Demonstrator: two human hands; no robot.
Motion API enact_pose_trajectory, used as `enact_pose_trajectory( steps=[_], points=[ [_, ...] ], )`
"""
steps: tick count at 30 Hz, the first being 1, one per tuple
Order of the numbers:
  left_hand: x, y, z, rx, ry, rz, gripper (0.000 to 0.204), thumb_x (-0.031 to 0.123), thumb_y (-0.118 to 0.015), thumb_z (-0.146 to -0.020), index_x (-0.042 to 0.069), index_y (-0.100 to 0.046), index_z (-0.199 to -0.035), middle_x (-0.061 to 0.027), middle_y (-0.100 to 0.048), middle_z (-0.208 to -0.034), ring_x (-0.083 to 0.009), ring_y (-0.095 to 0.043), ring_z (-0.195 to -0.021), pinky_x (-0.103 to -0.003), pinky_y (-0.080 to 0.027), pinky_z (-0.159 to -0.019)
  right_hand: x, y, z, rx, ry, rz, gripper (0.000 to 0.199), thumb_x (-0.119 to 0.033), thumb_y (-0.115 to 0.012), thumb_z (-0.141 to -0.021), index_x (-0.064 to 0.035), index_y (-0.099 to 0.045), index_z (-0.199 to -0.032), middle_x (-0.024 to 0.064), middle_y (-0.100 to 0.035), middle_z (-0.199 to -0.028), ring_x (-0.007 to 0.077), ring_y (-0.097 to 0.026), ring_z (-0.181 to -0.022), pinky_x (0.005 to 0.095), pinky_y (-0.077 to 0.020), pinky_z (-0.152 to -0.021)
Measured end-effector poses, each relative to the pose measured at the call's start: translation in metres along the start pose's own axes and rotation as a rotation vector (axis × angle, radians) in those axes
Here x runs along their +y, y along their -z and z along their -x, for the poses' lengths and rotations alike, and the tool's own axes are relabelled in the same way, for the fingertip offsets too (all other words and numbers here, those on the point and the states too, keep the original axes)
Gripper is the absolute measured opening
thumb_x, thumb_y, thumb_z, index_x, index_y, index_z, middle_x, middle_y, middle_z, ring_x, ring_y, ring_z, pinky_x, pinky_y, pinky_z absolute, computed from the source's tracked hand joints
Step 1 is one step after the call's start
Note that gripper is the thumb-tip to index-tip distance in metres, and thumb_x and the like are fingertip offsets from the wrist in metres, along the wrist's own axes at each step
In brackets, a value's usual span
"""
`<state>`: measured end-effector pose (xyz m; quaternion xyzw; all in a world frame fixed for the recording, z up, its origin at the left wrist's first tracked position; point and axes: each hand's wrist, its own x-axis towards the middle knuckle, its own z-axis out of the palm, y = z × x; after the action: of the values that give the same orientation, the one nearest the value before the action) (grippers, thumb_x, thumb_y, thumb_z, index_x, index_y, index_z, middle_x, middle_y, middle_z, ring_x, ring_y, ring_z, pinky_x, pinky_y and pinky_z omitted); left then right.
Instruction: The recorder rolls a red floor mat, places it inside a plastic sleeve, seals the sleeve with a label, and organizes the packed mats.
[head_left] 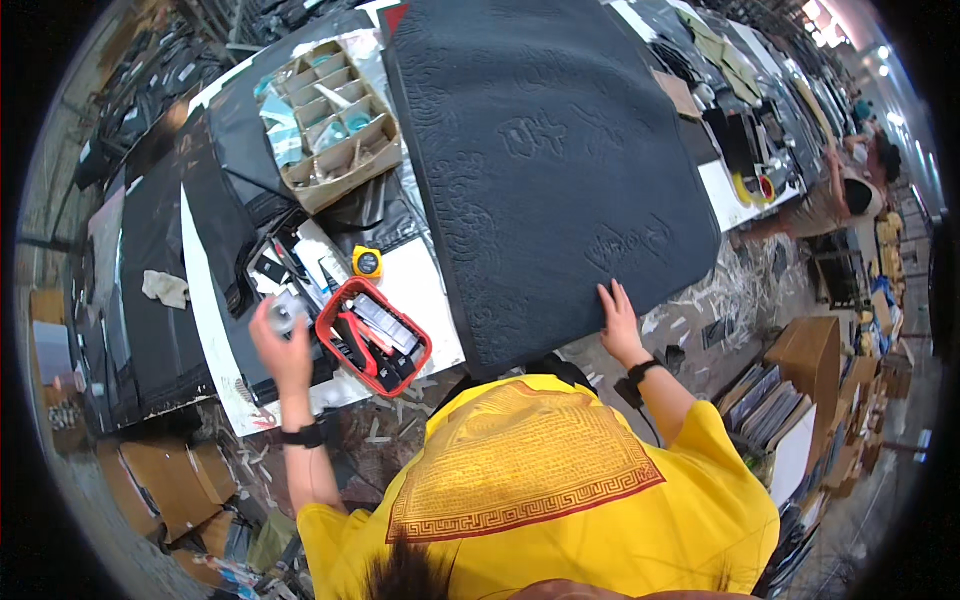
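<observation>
My left hand [280,350] is closed around a round, greyish roll [288,313], held up beside a red basket; its exact kind is too small to tell. My right hand [622,325] lies with fingers outstretched on the near edge of a large black sheet [560,200] with embossed characters and wave-like patterns. The red basket [424,350] holds several tools, among them a red-handled one [356,340]. Just behind it, a yellow tape measure [367,262] rests on white board.
A divided cardboard box [350,178] of small parts stands at the back left. Crumpled white cloth [165,289] lies farther left. Yellow tape rolls [741,189] sit at the right, near another person [835,200]. Scraps [745,300] litter the floor beside cardboard boxes [805,355].
</observation>
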<state>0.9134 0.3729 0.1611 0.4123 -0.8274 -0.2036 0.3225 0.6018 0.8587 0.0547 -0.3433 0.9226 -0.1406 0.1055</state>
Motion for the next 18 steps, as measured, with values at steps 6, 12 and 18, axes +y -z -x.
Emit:
enact_pose_trajectory(
  steps=[6, 12, 18],
  points=[
    [0.059, -0.140, -0.004, -0.337, -0.379, -0.122, 0.049, 0.002, -0.074, -0.073, 0.002, -0.050, -0.115, -0.0200, -0.055, -0.109, -0.0407, -0.054, -0.104, -0.044, -0.045, -0.090, 0.003, -0.022, 0.002, -0.063, -0.069, 0.109, 0.098, 0.002, -0.065, -0.069, -0.0194, -0.021, -0.153, 0.0211, -0.010, -0.159, 0.0415, -0.010, -0.147, 0.0565, -0.0183, -0.116],
    [0.048, -0.185, 0.013, -0.419, -0.586, -0.414, 0.032, 0.001, -0.058, -0.078, 0.001, -0.054, -0.109, -0.0188, -0.056, -0.108, -0.0373, -0.055, -0.102, -0.044, -0.048, -0.085, 0.032, -0.018, 0.000, -0.021, 0.037, -0.199, 0.096, -0.001, -0.073, -0.064, -0.0195, -0.032, -0.149, 0.0180, -0.018, -0.158, 0.0410, -0.018, -0.144, 0.0534, -0.0221, -0.116],
    [0.050, -0.192, 0.026, -0.507, -0.625, -0.499, 0.037, 0.000, -0.057, -0.079, 0.006, -0.055, -0.116, -0.0150, -0.056, -0.111, -0.0321, -0.056, -0.104, -0.048, -0.045, -0.093, 0.031, 0.001, 0.012, -0.006, 0.087, -0.196, 0.090, 0.007, -0.067, -0.064, -0.0156, -0.037, -0.146, 0.0175, -0.022, -0.156, 0.0386, -0.022, -0.144, 0.0474, -0.0240, -0.117]
  ],
)
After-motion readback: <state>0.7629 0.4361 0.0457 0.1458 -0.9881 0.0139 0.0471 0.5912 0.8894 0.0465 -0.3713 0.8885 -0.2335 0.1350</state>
